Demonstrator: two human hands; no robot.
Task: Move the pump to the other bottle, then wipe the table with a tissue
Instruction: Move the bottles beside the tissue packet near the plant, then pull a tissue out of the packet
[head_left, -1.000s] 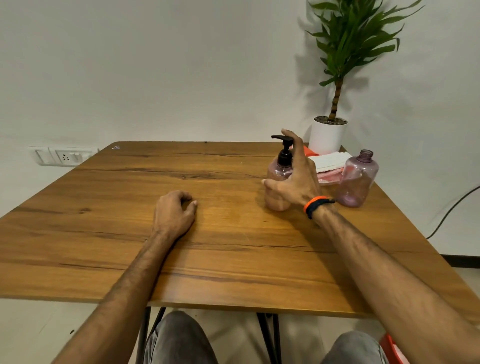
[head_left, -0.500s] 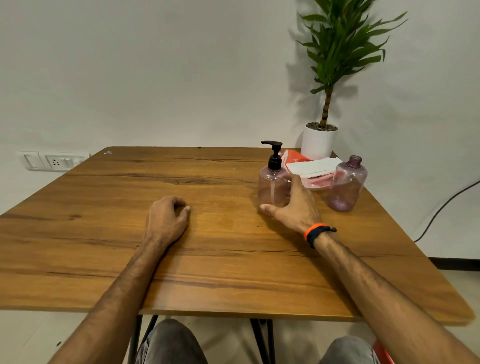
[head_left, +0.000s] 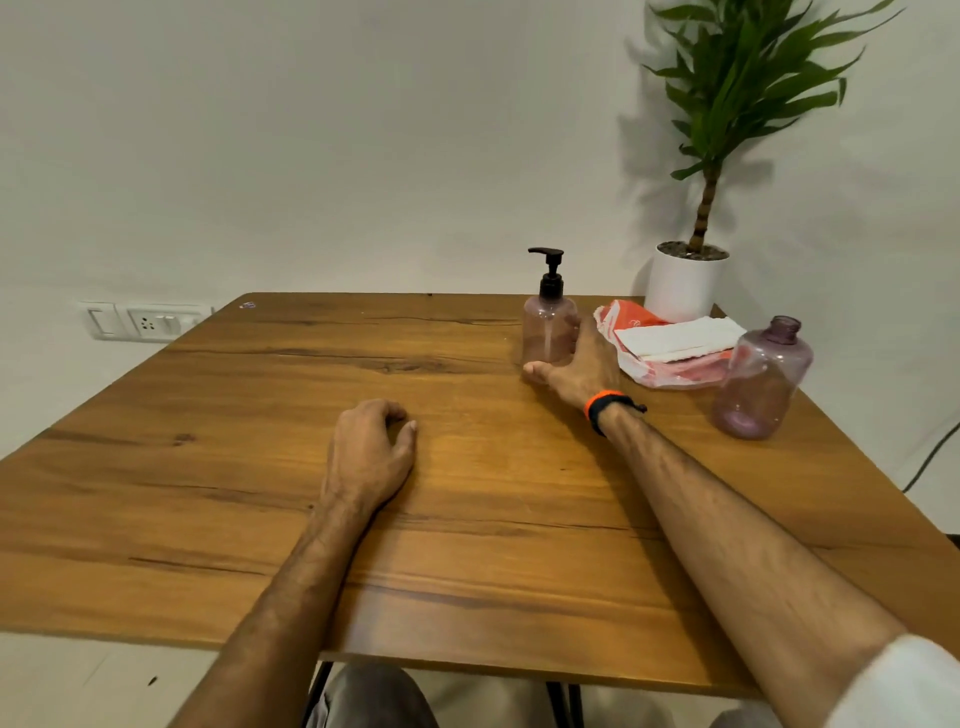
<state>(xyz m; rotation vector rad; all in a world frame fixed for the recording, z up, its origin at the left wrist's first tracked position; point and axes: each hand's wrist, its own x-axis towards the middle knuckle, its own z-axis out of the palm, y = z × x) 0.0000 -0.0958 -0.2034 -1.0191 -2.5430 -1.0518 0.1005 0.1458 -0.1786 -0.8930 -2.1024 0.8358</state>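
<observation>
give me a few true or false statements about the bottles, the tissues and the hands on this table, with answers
1. The black pump sits on the bottle by the right hand. True.
2. The open bottle lies on its side. False: it stands upright, with no cap.
3. The left hand holds a tissue. False: it rests on the table, holding nothing.
4. The tissues lie on an orange packet near the plant pot. True.
5. The right wrist is bare. False: it wears an orange and black band.

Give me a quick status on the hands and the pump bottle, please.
Right hand around the pump bottle base. Left hand resting on table, holding nothing. Pump still on. Open bottle apart, nothing between.
</observation>
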